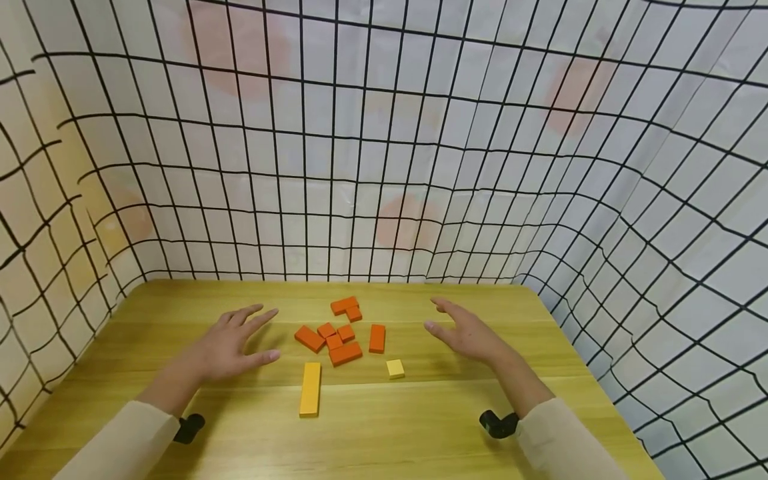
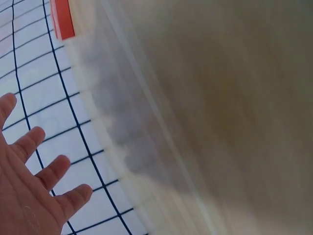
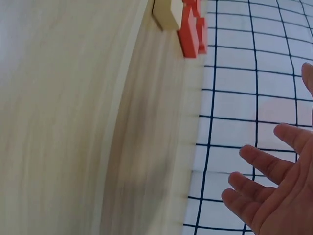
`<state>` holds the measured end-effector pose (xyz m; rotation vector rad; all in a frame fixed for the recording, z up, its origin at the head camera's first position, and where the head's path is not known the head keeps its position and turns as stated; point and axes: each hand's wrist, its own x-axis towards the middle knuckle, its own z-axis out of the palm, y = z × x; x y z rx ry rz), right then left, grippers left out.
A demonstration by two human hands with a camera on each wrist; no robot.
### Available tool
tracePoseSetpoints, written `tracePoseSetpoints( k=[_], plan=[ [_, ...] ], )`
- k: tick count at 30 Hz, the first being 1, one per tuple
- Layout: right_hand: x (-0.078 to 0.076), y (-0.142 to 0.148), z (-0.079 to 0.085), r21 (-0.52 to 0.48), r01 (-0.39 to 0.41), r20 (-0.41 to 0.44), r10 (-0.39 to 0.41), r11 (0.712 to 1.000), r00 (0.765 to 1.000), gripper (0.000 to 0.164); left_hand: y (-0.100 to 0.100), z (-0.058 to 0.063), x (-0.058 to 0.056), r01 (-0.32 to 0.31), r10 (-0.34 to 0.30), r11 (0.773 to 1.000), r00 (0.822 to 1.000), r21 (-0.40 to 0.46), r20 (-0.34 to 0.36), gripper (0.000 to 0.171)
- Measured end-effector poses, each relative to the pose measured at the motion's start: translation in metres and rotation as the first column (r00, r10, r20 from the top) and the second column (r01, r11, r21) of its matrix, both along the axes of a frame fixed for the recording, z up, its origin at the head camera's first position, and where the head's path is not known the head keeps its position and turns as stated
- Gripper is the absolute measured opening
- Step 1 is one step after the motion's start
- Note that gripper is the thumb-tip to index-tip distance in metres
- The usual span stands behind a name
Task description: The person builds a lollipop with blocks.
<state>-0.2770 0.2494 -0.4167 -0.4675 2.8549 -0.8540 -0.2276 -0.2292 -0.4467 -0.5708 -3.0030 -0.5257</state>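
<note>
Here, left hand (image 1: 231, 343) and right hand (image 1: 468, 333) hover, fingers spread, holding nothing. Orange blocks (image 1: 346, 354) lie between them; long yellow block (image 1: 310, 391) nearer.

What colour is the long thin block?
The long thin block is yellow-orange; it shows best in the head view.

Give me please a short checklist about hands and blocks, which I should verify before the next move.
1. Left hand free: ok, its fingers are spread and hold nothing.
2. Right hand free: ok, it also holds nothing.
3. Long yellow block separate from the others: ok, it lies alone on the table.
4. Small yellow block separate: ok, it touches no other block.
5. Orange blocks all spaced apart: not ok, several are bunched together in the middle.
6. Undersides of the blocks unmarked: cannot tell, they are hidden.
</note>
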Motion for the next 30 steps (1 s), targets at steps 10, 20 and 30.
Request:
tracePoseSetpoints(
  k=[10, 20, 30],
  plan=[
    [0.011, -0.01, -0.005, -0.011, -0.043, 0.025, 0.043, 0.999, 0.999, 0.072, 0.012, -0.002, 0.006, 0.029, -0.029, 0.998, 1.0, 0.047, -0.003, 0.079],
    [0.021, -0.019, -0.007, -0.012, -0.102, 0.126, 0.102, 0.995, 0.987, 0.062, 0.02, -0.002, 0.01, 0.042, -0.043, 0.997, 0.999, 0.061, 0.02, 0.08],
    [0.024, -0.023, -0.012, -0.015, -0.13, 0.138, 0.13, 0.991, 0.982, 0.059, 0.024, -0.009, 0.014, 0.067, -0.069, 0.995, 0.997, 0.068, 0.037, 0.083]
  ],
)
